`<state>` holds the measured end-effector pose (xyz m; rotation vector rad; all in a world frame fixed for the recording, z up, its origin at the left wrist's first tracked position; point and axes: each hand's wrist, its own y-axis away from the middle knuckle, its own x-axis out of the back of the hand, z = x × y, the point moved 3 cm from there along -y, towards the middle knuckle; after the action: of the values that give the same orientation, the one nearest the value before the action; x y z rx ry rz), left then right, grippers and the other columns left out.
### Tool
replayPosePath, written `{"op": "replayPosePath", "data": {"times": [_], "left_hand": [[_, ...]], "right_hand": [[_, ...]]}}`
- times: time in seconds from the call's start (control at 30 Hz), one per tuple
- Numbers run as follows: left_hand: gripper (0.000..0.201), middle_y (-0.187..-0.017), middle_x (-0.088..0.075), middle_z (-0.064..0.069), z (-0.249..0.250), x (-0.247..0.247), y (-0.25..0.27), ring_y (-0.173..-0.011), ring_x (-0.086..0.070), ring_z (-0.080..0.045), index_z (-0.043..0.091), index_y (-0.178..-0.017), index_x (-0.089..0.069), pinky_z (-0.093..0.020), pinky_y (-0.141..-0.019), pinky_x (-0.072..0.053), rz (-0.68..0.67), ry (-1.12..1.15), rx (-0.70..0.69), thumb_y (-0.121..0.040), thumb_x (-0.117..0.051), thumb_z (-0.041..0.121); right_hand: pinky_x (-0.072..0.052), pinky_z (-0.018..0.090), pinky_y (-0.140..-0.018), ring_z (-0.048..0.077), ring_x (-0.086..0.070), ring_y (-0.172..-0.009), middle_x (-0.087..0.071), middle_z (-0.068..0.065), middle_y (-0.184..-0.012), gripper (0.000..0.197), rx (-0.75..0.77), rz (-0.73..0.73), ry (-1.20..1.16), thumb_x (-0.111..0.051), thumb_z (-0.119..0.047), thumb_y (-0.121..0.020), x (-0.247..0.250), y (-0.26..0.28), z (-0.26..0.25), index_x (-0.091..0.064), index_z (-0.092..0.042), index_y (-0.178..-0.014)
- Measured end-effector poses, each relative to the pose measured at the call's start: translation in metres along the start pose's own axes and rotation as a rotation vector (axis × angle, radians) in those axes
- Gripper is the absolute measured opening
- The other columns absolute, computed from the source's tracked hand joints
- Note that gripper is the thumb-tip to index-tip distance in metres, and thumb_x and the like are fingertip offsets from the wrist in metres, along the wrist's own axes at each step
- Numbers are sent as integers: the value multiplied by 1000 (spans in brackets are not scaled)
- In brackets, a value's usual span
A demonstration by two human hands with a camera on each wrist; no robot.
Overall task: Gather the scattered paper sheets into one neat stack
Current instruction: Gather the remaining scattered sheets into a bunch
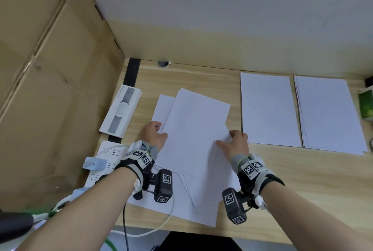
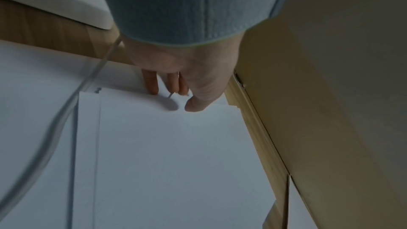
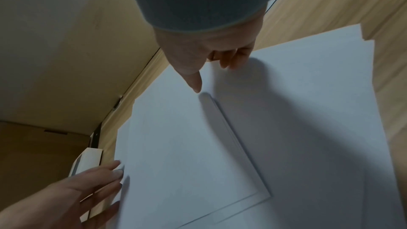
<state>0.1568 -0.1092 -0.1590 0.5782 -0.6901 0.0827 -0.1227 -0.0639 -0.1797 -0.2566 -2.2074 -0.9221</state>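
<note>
Loose sheets (image 1: 193, 129) lie between left hand (image 1: 153, 134) and right hand (image 1: 236, 143) fingers, two paper stacks (image 1: 268, 109) right of them, boxed watch (image 1: 121, 112) and power strip (image 1: 105, 160) left.

Watch box (image 1: 120, 111) beside power strip (image 1: 105, 162), cardboard box (image 1: 40, 89) at left, wood desk (image 1: 302, 190).

Reached forward with both forearms. Left hand (image 1: 153, 134) pinched with thumb above and fingers (image 2: 152, 83) beneath; right hand (image 1: 236, 143) gripped likewise, thumb stretched inward, fingers curled under.
</note>
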Motion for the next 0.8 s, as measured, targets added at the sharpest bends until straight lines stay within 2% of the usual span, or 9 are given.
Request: {"op": "replayPosePath", "data": {"times": [0.13,0.23,0.33,0.4,0.43,0.57,0.67,0.73,0.8], "left_hand": [[43,-124,-61,-12,-1,-2,1,-112,-59,-24,6,-123,-60,-23,-78,-39,-29,-23,-8,-80,-63,3],[42,-124,-62,-13,-3,-4,2,-114,-60,-24,4,-122,-61,-23,-80,-40,-55,-25,-28,-80,-63,1],[39,-125,-63,-13,-3,-4,3,-116,-59,-24,2,-119,-64,-22,-83,-41,-65,-58,-43,-80,-64,1],[38,-125,-63,-12,-3,-4,4,-117,-59,-24,2,-119,-65,-21,-83,-41,-66,-68,-45,-81,-64,3],[38,-125,-64,-11,-4,-3,4,-117,-59,-24,2,-120,-65,-21,-84,-41,-63,-65,-36,-82,-63,4],[40,-130,-61,-11,-9,-1,4,-120,-57,-24,3,-124,-62,-29,-93,-45,-53,-16,-6,-84,-62,5],[42,-133,-58,-11,-6,1,10,-124,-54,-25,3,-127,-59,-29,-96,-42,-33,-10,-21,-85,-61,5],[42,-134,-58,-13,-3,4,18,-125,-54,-26,3,-127,-58,-28,-96,-40,-6,2,-44,-85,-61,4],[41,-131,-59,-14,0,5,22,-122,-56,-26,3,-125,-60,-27,-92,-41,15,32,-56,-83,-61,3]], "right_hand": [[-51,45,-91,32,-58,-103,-43,8,-124,63,0,27,-11,-79,-39,-72,-4,-1,3,-51,-14,-122],[-51,45,-90,30,-57,-100,-46,6,-118,58,6,57,-30,-80,-43,-69,-7,-1,2,-53,-15,-112],[-52,37,-76,26,-60,-86,-54,4,-106,39,12,71,-54,-77,-41,-70,-7,-4,-2,-55,-18,-93],[-43,30,-62,24,-59,-74,-64,4,-91,24,36,48,-30,-70,-37,-77,-6,-5,-5,-54,-19,-82],[-39,30,-59,26,-58,-70,-64,4,-83,21,52,40,-6,-67,-35,-81,-6,-6,-6,-54,-18,-79],[-34,32,-59,31,-48,-65,-55,10,-68,27,38,78,0,-52,-25,-91,-2,-5,-7,-49,-11,-68],[-38,34,-62,34,-54,-73,-63,18,-83,31,80,143,-70,-46,-24,-98,16,0,-5,-58,-4,-77],[-42,35,-67,31,-53,-77,-61,12,-84,30,117,191,-173,-47,-24,-99,31,6,-3,-64,-4,-85],[-35,34,-62,25,-43,-68,-49,4,-67,30,157,226,-298,-46,-20,-98,41,6,2,-56,-12,-71]]}}
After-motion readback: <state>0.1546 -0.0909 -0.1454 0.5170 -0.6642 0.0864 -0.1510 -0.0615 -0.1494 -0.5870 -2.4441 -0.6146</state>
